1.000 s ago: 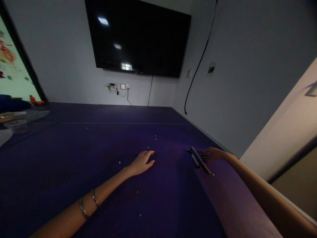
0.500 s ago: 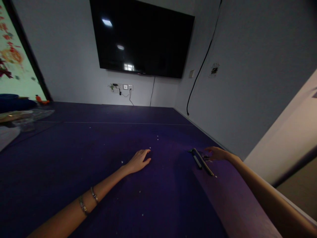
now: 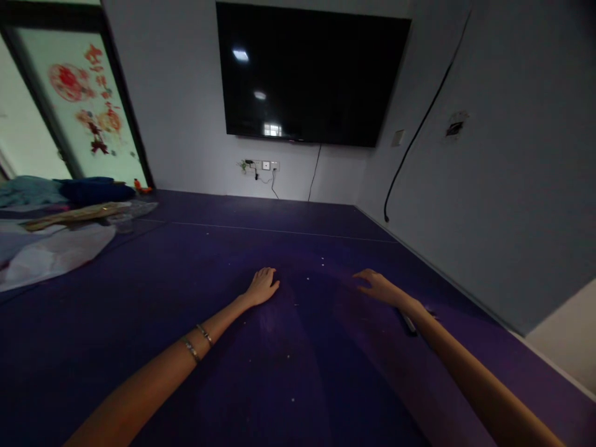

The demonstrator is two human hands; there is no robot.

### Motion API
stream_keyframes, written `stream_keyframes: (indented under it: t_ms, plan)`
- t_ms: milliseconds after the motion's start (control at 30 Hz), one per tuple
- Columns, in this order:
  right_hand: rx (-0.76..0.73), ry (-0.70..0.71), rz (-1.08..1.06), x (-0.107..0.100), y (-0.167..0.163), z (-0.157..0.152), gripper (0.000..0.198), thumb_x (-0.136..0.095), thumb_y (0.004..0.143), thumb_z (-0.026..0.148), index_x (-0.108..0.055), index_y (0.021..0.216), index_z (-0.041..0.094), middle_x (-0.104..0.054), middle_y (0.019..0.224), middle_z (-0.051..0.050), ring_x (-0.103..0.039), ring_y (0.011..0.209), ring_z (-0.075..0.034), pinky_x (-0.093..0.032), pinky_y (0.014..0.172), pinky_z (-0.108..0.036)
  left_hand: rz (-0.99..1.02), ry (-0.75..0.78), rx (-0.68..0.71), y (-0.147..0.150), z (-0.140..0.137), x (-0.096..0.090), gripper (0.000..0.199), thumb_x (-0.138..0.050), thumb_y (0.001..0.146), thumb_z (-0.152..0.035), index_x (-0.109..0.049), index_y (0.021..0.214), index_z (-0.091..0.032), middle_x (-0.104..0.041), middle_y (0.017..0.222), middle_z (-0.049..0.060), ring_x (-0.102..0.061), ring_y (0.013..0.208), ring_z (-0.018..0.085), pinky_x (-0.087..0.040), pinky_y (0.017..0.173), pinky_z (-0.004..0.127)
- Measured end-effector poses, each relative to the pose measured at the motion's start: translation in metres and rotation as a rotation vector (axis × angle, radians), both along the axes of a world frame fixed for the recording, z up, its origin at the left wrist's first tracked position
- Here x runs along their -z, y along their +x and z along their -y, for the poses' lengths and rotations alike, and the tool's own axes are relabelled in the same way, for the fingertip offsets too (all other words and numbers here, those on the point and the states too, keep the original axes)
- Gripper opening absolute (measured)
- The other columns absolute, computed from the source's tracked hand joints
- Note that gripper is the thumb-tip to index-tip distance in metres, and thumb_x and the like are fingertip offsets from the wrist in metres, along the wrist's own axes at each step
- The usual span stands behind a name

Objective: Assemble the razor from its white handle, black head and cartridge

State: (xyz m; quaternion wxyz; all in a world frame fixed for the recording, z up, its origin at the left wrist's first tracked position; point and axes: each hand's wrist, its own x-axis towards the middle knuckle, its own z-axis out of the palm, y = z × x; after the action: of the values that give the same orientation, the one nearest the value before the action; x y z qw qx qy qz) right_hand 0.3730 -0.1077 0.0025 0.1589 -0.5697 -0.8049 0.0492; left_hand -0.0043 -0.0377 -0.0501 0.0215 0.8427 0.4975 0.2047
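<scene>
My left hand (image 3: 262,287) rests on the dark purple surface (image 3: 223,385), palm down with its fingers stretched out and nothing in them. Two bracelets (image 3: 197,343) circle that forearm. To the right, my right hand (image 3: 376,285) is held low at the surface, thumb and fingers apart and nothing between them. Beneath the right forearm shows the end of a slim dark tool with a grey handle (image 3: 410,325); the rest of it is hidden. Beyond that forearm lies a small dark item (image 3: 432,313), too blurred to name. Between the hands lie small white scraps (image 3: 308,279).
A large black television (image 3: 311,74) hangs on the grey wall, with sockets and cables (image 3: 265,166) below. A black cable (image 3: 412,143) dangles at the right wall. Clear plastic and white sheeting (image 3: 60,251) and blue cloth (image 3: 95,191) lie at the left.
My right hand has moved left, away from the slim tools, and its forearm now covers most of them. The view has turned left, bringing more of the decorated door in. My left hand stays open.
</scene>
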Motion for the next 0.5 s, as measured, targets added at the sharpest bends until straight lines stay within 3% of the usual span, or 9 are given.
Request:
stream_keyframes:
  t_ms: [300,500]
  plan:
    - [0.134,0.052,-0.010,0.048,-0.080,-0.022,0.042,-0.046,0.084,0.034,-0.055,0.121,0.017,-0.047,0.131,-0.014,-0.042,0.120,-0.026,-0.037,0.095,-0.040,-0.065,0.011,-0.041,0.003,0.008,0.004,0.043,-0.035,0.088,-0.036,-0.045,0.121,-0.012,-0.045,0.131,0.018,-0.037,0.125,0.029,-0.027,0.103,0.046]
    - [0.250,0.091,0.066,0.067,-0.099,-0.020,0.044,-0.034,0.089,0.038,-0.052,0.124,0.019,-0.046,0.134,-0.010,-0.036,0.126,-0.028,-0.027,0.100,-0.049,-0.095,0.032,-0.048,0.003,0.008,0.005,0.042,-0.033,0.089,-0.036,-0.046,0.121,-0.013,-0.045,0.132,0.015,-0.036,0.125,0.028,-0.027,0.103,0.045]
